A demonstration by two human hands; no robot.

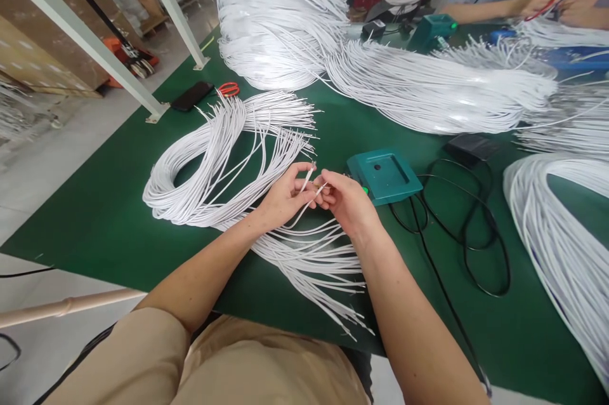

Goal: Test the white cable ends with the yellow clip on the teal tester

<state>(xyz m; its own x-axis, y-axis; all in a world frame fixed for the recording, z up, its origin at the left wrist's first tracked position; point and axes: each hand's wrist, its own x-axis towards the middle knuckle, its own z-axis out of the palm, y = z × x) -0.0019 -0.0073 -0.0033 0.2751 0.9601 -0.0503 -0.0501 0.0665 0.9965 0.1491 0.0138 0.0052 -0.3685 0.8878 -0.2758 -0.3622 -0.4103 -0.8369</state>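
Observation:
My left hand [284,197] pinches the end of a thin white cable [308,175] above the green table [95,214]. Facing it, my right hand [346,202] is closed on another white cable end [320,190], the fingertips of both hands almost touching. Under my hands lies a loose coil of white cables [209,164], its cut ends fanning out toward me [314,265]. A small teal box [383,175] with a green light sits just right of my right hand.
Large bundles of white cable [428,87] cover the far side and the right edge [561,246]. A black cord [457,233] loops from the teal box. Red scissors [229,89] and a black phone [191,96] lie at far left. Other people work at the back.

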